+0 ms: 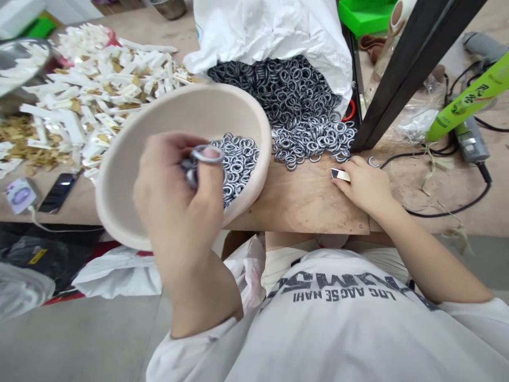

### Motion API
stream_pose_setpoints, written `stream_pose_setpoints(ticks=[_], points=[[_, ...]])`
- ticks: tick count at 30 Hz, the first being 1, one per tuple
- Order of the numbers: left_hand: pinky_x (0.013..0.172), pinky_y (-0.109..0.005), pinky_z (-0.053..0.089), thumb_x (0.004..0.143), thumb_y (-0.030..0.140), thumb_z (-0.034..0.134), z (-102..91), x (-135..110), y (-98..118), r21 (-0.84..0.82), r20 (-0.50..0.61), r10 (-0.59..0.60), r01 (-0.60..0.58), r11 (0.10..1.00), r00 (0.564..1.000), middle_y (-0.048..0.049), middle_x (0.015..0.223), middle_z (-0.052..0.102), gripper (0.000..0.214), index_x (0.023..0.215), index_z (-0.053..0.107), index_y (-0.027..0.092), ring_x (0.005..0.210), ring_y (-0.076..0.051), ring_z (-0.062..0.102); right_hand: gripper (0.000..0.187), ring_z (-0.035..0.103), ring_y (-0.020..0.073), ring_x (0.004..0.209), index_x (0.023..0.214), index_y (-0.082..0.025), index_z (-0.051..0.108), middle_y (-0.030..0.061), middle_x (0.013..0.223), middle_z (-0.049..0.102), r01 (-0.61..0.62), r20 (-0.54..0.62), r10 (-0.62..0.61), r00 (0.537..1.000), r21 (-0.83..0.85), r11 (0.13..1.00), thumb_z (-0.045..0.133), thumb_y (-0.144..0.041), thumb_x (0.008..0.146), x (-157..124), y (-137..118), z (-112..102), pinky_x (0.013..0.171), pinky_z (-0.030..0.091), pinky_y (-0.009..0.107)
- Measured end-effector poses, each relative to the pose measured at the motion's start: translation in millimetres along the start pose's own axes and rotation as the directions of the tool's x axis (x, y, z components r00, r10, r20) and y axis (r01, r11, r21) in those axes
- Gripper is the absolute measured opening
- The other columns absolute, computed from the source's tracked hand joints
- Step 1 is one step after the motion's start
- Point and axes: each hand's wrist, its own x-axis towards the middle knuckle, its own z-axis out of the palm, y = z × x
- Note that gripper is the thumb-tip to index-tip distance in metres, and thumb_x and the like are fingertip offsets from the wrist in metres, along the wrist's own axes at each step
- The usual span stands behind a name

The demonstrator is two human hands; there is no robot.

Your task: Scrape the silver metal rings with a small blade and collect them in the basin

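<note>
My left hand (178,199) is shut on a silver metal ring (203,155), held up over a tilted, pale beige bowl (131,138). Many similar rings (238,170) lie heaped inside the bowl, which rests on the plywood table edge (302,204). Further right, a spill of grey rings (312,143) pours from a white plastic sack (270,32). My right hand (361,188) rests on the wood, its fingertips pinching a small flat white-and-black piece (341,175). One loose ring (373,162) lies just beyond those fingers.
A large heap of white and gold pieces (99,101) fills the left of the table, with a phone (58,192) near its front. A black metal upright (409,74) stands behind my right hand. Black cables (449,209), a green bottle (465,98) and a power tool (471,140) lie to the right.
</note>
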Motion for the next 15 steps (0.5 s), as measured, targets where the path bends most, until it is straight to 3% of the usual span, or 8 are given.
stream_pose_setpoints(ticks=[2, 4, 6, 8, 11, 13, 15], points=[[0.102, -0.053, 0.038, 0.080, 0.042, 0.071, -3.1, 19, -16, 0.220, 0.105, -0.070, 0.045, 0.974, 0.992, -0.0098, 0.103, 0.069, 0.027, 0.101, 0.068, 0.024, 0.123, -0.039, 0.059, 0.032, 0.066, 0.0291, 0.087, 0.115, -0.022, 0.069, 0.0118, 0.114, 0.067, 0.006, 0.000, -0.006, 1.000, 0.026, 1.000, 0.057, -0.043, 0.095, 0, 0, 0, 0.063, 0.037, 0.036], [0.107, -0.054, 0.033, 0.069, 0.039, 0.080, -1.6, 28, -25, 0.252, 0.215, -0.117, 0.061, 0.966, 0.969, -0.0090, 0.105, 0.072, 0.035, 0.100, 0.072, 0.025, 0.136, -0.044, 0.051, 0.032, 0.066, 0.0291, 0.089, 0.118, -0.023, 0.068, 0.0112, 0.115, 0.067, 0.013, 0.005, -0.013, 1.000, 0.062, 0.998, 0.059, -0.040, 0.093, 1, 0, 0, 0.064, 0.038, 0.036], [0.112, -0.055, 0.027, 0.067, 0.039, 0.082, -0.2, 26, -23, 0.240, 0.233, -0.078, 0.021, 0.971, 0.969, -0.0090, 0.120, 0.071, 0.044, 0.107, 0.073, 0.025, 0.144, -0.046, 0.043, 0.034, 0.067, 0.0289, 0.090, 0.122, -0.025, 0.068, 0.0110, 0.117, 0.067, 0.020, 0.010, -0.021, 1.000, 0.089, 0.996, 0.059, -0.038, 0.093, 4, 1, 1, 0.065, 0.038, 0.036], [0.115, -0.055, 0.025, 0.074, 0.039, 0.078, 1.9, 15, -9, 0.215, 0.146, 0.055, -0.086, 0.973, 0.988, -0.0100, 0.133, 0.067, 0.046, 0.117, 0.071, 0.024, 0.142, -0.042, 0.045, 0.033, 0.066, 0.0286, 0.091, 0.120, -0.025, 0.070, 0.0113, 0.118, 0.067, 0.023, 0.017, -0.025, 1.000, 0.106, 0.994, 0.061, -0.036, 0.091, 9, 5, 1, 0.065, 0.037, 0.036], [0.105, -0.046, 0.040, 0.087, 0.034, 0.068, 17.0, -13, 19, 0.009, 0.016, 0.279, -0.279, 0.960, 0.960, -0.0097, 0.118, 0.073, 0.032, 0.117, 0.071, 0.022, 0.116, -0.029, 0.062, 0.025, 0.063, 0.0261, 0.086, 0.105, -0.021, 0.073, 0.0102, 0.107, 0.070, 0.005, 0.012, -0.007, 1.000, 0.194, 0.981, 0.070, -0.035, 0.085, 14, 11, -1, 0.065, 0.036, 0.034], [0.094, -0.038, 0.046, 0.095, 0.032, 0.058, 39.6, -33, 32, -0.285, 0.207, 0.283, -0.219, 0.933, 0.936, -0.0071, 0.101, 0.075, 0.021, 0.105, 0.073, 0.022, 0.099, -0.023, 0.066, 0.020, 0.059, 0.0212, 0.075, 0.090, -0.019, 0.072, 0.0053, 0.086, 0.069, -0.016, 0.018, 0.010, 1.000, 0.383, 0.924, 0.074, -0.037, 0.081, 11, 14, -5, 0.062, 0.034, 0.031], [0.086, -0.033, 0.048, 0.099, 0.041, 0.052, 68.7, -50, 36, -0.437, 0.423, 0.160, 0.046, 0.898, 0.892, -0.0078, 0.095, 0.075, 0.030, 0.099, 0.073, 0.020, 0.092, -0.021, 0.066, 0.022, 0.053, 0.0166, 0.067, 0.082, -0.019, 0.070, -0.0002, 0.071, 0.063, -0.016, 0.031, -0.005, 1.000, 0.630, 0.776, 0.076, -0.040, 0.080, 2, 12, -11, 0.060, 0.035, 0.029]])
